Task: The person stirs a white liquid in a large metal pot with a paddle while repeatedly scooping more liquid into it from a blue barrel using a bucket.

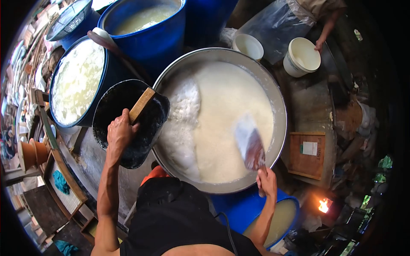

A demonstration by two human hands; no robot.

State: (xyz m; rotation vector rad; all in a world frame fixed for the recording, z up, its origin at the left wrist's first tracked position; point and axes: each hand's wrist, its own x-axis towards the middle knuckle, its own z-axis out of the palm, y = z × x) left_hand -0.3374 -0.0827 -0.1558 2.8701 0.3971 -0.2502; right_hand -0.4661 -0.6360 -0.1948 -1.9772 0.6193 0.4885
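Observation:
A big metal pan (279, 106) full of frothy white liquid (226, 119) fills the middle of the view. My left hand (119, 132) grips the wooden handle (142, 104) of a black scoop pan (115, 106), held at the big pan's left rim. My right hand (267, 179) holds a flat paddle (250, 143), its blade resting on the liquid's surface at the right. White foam (183, 115) is piled along the left side of the pan.
Blue barrels stand around: one with white curd-like liquid (77, 81) at left, one with yellowish liquid (145, 19) at the back, one (282, 217) below the pan. Two white buckets (303, 55) stand at the back right, with another person's hand (318, 45) there. A fire (324, 205) burns at lower right.

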